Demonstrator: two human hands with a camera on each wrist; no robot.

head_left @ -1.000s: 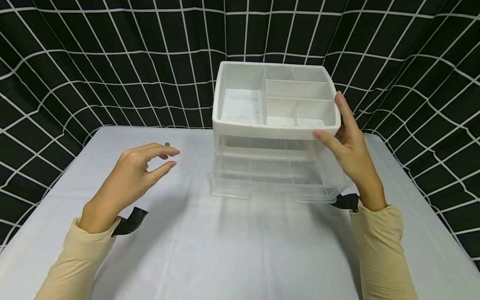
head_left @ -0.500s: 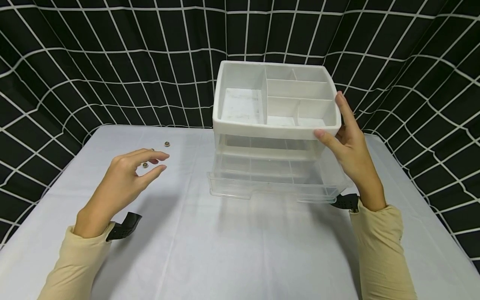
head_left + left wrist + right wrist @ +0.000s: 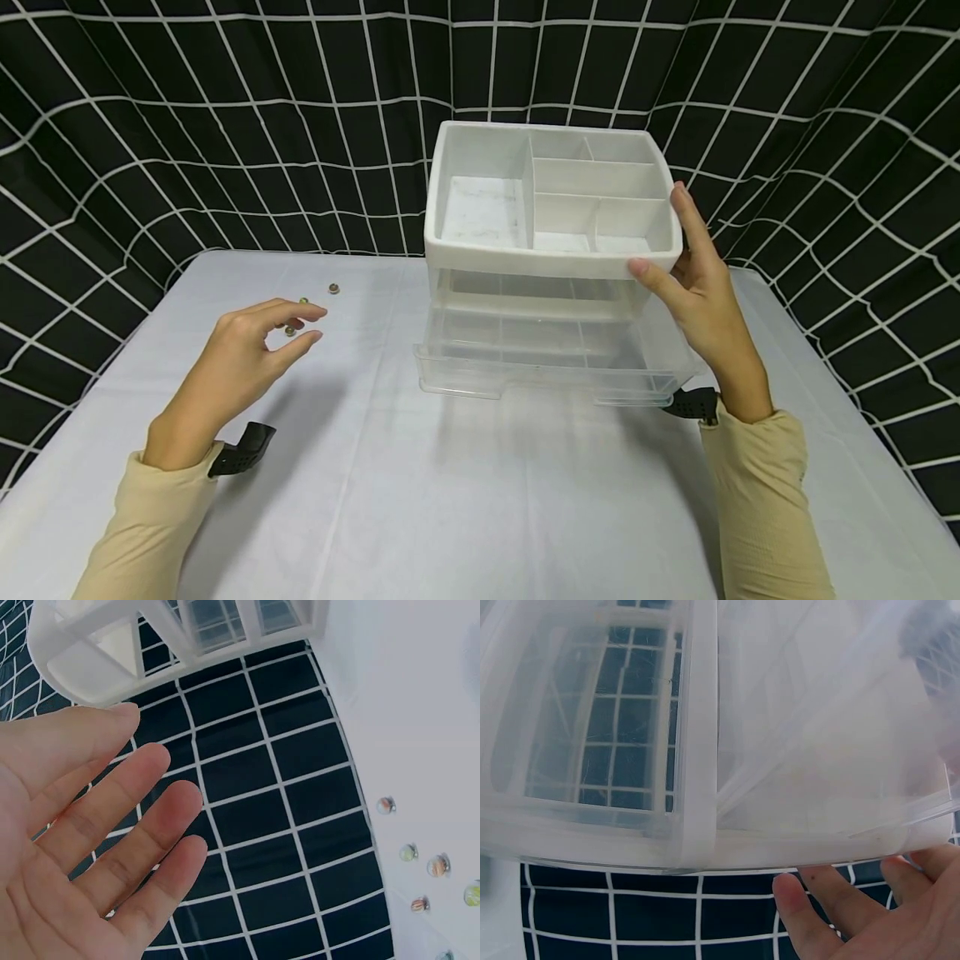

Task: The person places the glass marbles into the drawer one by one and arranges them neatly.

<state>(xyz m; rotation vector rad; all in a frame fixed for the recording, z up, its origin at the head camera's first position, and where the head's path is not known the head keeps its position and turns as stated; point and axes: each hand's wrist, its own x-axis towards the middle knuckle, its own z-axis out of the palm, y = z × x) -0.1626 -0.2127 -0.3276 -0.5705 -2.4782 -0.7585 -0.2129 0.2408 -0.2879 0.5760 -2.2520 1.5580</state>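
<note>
One right hand gripping plain white organizer, left hand near marbles

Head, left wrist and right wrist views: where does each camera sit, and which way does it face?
Head: worn on the head, facing forward and down at the organizer; left hand, right hand, sleeves show.
Left wrist: on that wrist, looking past the left hand's fingers toward gridded cloth and marbles.
Right wrist: on that wrist, facing the organizer close up; right hand's fingers show.
Shared: head and left wrist both show the marbles.
</note>
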